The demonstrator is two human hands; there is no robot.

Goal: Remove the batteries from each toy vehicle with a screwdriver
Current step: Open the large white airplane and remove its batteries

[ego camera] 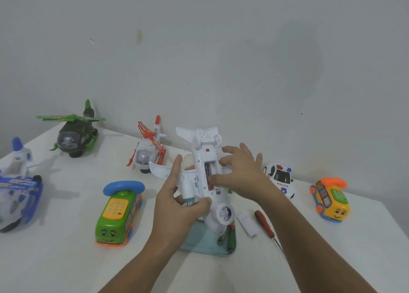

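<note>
Single head-worn wide-angle view. Looks forward and down across white table (66, 259) from near side, toward bare wall (199, 49). Sits close over hands: catches left hand (177, 202) and right hand (241, 173) at mid-frame on white toy plane (199, 146), with forearms running in from bottom border. Gives upper half to wall, lower half to tabletop. Faces table askew, far edge dropping from upper left toward right. Reaches sideways to blue helicopter (22, 191), clipped by left border, and yellow phone car (332, 201) near right.
</note>
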